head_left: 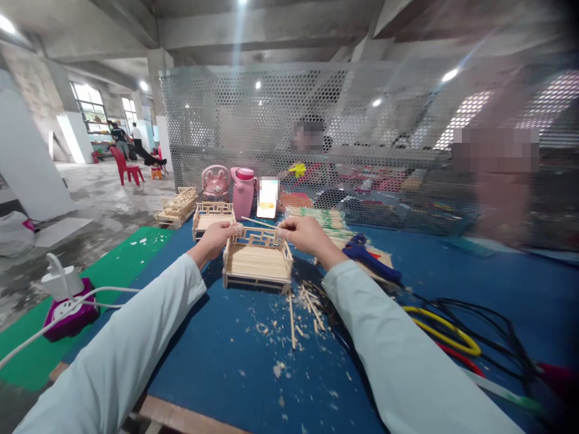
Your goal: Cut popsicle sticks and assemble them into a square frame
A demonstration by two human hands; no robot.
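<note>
1. On blue tabletop point(203, 367), beside strewn wood scraps point(312, 304): miniature wooden daybed point(257, 256), upright;
2. Apparently pinched by left hand point(212, 241) at rear left corner; above rear rail, 1 thin stick point(259, 222), seemingly in narrow pinch of right hand point(307, 238);
3. Probably light, stiff, fragile; best held low, around slatted seat point(253, 265).

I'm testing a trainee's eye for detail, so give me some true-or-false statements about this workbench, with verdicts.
1. The left hand is at a back corner of the nearest wooden model. True.
2. The right hand is at that model's front edge. False: it is at the back right corner.
3. A pink bottle stands left of the phone. True.
4. The tabletop is yellow. False: it is blue.
</note>
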